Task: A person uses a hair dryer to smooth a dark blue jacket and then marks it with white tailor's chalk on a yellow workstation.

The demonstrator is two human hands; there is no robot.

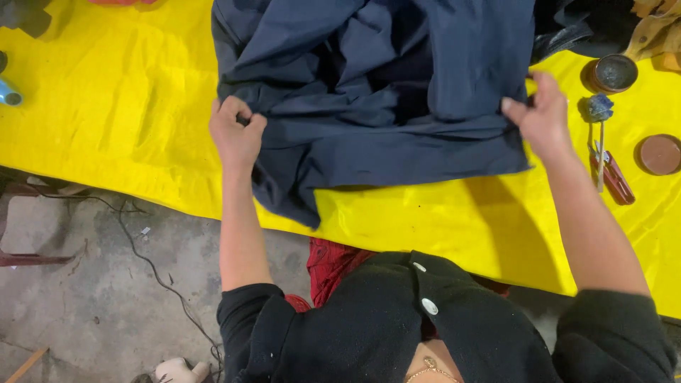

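Both your hands, left hand (236, 135) and right hand (542, 117), pinch the navy garment (376, 92) on the yellow-covered tabletop (113, 120) above a grey concrete floor (92, 284).

bright, even light from above; soft shadow beneath the right hand (543, 117) on the glaring yellow worktop (120, 120); edges slightly soft.

On the yellow cloth (106, 128) lie 2 round tins (614, 72), a red-handled tool (614, 177) and a blue-tipped stick (600, 120).
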